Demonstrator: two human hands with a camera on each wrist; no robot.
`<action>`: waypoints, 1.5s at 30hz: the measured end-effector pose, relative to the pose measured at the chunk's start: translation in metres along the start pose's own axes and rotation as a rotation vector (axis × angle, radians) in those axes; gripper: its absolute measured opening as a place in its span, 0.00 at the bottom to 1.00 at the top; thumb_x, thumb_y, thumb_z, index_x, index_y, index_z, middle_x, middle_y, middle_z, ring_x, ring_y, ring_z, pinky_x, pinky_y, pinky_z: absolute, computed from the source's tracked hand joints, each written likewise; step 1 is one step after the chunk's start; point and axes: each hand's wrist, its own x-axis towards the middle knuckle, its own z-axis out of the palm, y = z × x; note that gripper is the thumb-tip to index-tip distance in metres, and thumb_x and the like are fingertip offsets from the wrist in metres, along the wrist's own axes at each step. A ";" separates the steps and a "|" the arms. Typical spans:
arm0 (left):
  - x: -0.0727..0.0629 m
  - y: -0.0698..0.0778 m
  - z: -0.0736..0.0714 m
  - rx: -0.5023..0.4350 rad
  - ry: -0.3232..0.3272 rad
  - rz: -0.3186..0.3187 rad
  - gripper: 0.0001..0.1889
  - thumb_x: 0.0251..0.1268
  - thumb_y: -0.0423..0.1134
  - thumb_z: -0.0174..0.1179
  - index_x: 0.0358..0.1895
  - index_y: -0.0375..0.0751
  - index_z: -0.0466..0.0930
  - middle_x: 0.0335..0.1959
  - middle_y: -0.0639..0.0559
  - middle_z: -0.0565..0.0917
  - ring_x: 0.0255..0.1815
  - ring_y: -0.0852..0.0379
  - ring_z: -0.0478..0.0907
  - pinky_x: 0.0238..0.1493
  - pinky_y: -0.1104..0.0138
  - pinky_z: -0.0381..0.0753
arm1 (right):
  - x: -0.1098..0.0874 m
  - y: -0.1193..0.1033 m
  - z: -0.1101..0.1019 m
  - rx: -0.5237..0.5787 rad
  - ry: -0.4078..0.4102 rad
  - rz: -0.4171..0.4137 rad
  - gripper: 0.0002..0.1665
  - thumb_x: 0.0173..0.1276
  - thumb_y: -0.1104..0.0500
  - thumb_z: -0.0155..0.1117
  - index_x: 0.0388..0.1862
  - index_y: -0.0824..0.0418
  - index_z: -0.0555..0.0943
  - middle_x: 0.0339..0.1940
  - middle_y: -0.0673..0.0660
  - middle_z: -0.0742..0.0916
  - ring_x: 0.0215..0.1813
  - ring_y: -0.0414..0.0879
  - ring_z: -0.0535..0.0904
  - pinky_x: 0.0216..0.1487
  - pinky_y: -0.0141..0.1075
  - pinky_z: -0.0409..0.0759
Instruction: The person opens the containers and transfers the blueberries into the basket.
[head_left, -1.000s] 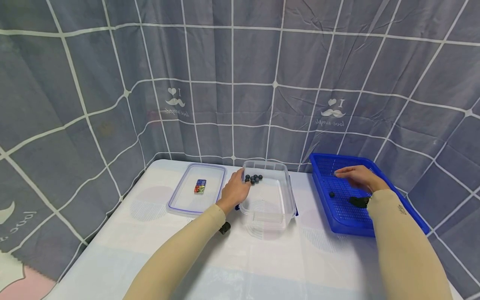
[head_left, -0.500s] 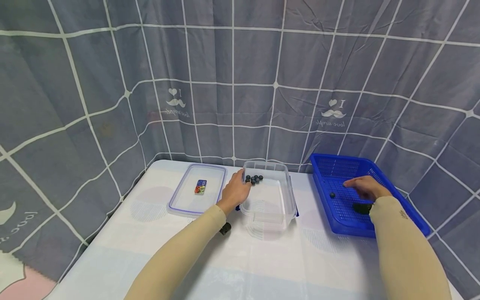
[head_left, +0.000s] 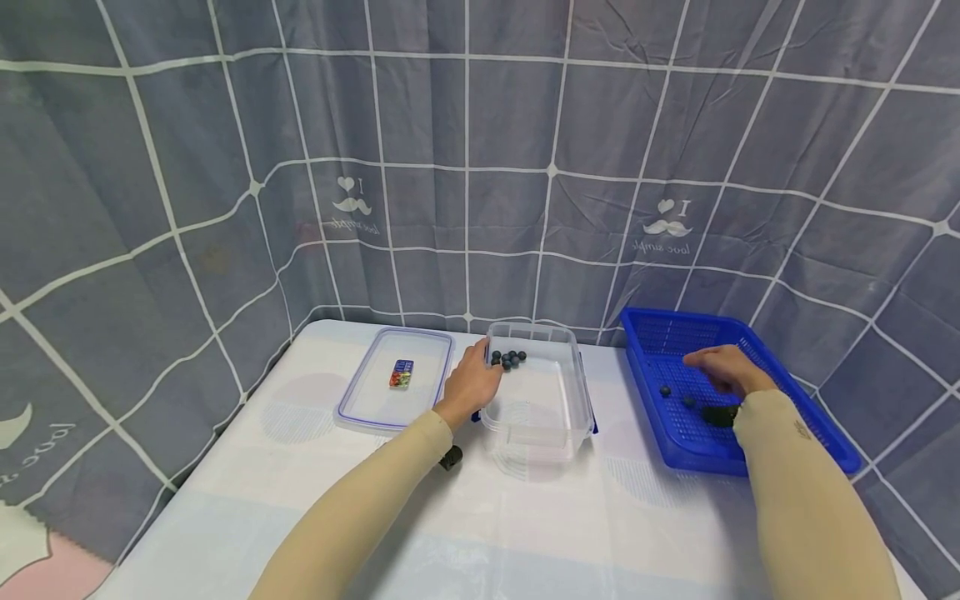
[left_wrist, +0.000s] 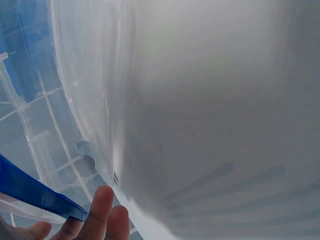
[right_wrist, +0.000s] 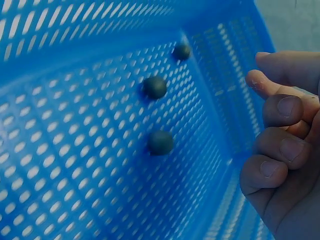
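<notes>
My left hand [head_left: 472, 379] grips the left rim of a clear plastic container [head_left: 534, 432]. Beside its fingers in the left wrist view is a blue latch flap [left_wrist: 45, 195]. Several blueberries [head_left: 510, 359] lie at the container's far left. Over a blue basket [head_left: 647, 392] hovers my right hand [head_left: 726, 369]. The right wrist view shows three of its fingers curled to the palm, thumb and forefinger reaching forward; I see nothing held. Inside the basket lie a near blueberry [right_wrist: 161, 142], a middle blueberry [right_wrist: 155, 87] and a far blueberry [right_wrist: 182, 51].
Left of the container lies a clear lid [head_left: 367, 379] with a blue seal and a small colourful label [head_left: 401, 374]. Dark devices sit at both wrists, near the left cuff [head_left: 450, 457] and the right cuff [head_left: 722, 415]. A grey checked curtain [head_left: 510, 208] hangs behind the table [head_left: 480, 525].
My right hand has moved lower and nearer over the basket, and its fingers have curled. A second blueberry now shows below it in the head view. The left hand has kept its hold.
</notes>
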 end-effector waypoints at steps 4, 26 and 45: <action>0.001 0.000 0.000 0.003 0.001 0.001 0.33 0.75 0.50 0.48 0.80 0.53 0.56 0.75 0.46 0.66 0.66 0.37 0.74 0.62 0.42 0.72 | 0.003 -0.018 0.001 -0.024 0.004 -0.045 0.36 0.76 0.51 0.58 0.70 0.77 0.68 0.12 0.43 0.66 0.16 0.37 0.60 0.22 0.35 0.65; 0.000 -0.001 -0.001 0.013 -0.003 0.003 0.33 0.74 0.51 0.48 0.80 0.54 0.55 0.75 0.47 0.66 0.65 0.38 0.75 0.61 0.42 0.74 | 0.009 -0.119 0.054 -0.034 -0.030 -0.230 0.29 0.77 0.48 0.58 0.67 0.66 0.77 0.12 0.44 0.63 0.15 0.40 0.56 0.25 0.37 0.65; -0.001 -0.001 0.000 0.004 0.002 0.004 0.33 0.75 0.50 0.49 0.80 0.54 0.56 0.75 0.47 0.67 0.64 0.37 0.75 0.61 0.42 0.73 | 0.020 -0.155 0.115 0.093 -0.108 -0.256 0.25 0.76 0.48 0.59 0.64 0.60 0.80 0.13 0.46 0.64 0.17 0.41 0.53 0.24 0.35 0.61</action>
